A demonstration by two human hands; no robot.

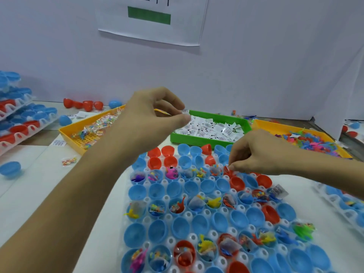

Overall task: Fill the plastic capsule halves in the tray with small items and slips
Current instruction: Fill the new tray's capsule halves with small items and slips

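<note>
A clear tray (190,238) in front of me holds several blue and red capsule halves; alternate rows carry small toys and folded packets, the rows between are bare. My left hand (155,117) hovers over the green bin (208,141) of white paper slips and pinches one slip (186,111) between thumb and fingers. My right hand (254,152) is lowered over the tray's far right part, its fingertips pinching something small over a red capsule half (228,171); what it pinches is too small to tell.
A yellow bin (78,134) with bagged beads stands at the left, another yellow bin (307,140) of coloured rubber toys at the right. Stacked capsule trays (17,119) lie far left, another tray (342,203) at the right edge. Loose capsule halves lie on the table.
</note>
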